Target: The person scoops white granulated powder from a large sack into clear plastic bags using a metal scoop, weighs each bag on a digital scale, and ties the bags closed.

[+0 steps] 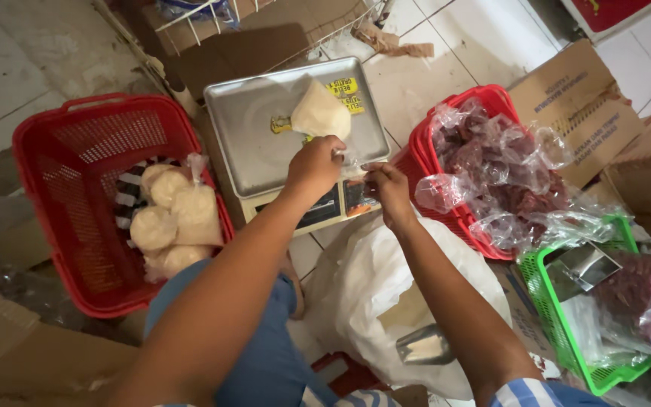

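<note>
The small clear plastic bag of white powder [320, 111] hung over the flat silver metal tray of the weighing scale [250, 143]. The left hand [315, 166] pinched the bag's twisted neck, and the right hand [387, 188] pinched the loose end of the same plastic just beside it. Both hands were closed tight on the bag.

The scale sat on a pale tiled floor [446, 53]. To the left stood a red plastic basket with holes [77, 151], and more filled white bags [171, 218] lay inside it. To the right was another red plastic basket [427, 162] heaped with clear bags of dark red bits [502, 169]. Near that sat a green plastic basket [559, 332] with more dark red bags. A brown cardboard box [578, 98] stood behind them. A big white plastic sack [371, 286] lay open under the arms, with a silver metal scoop [425, 347] resting in it.
</note>
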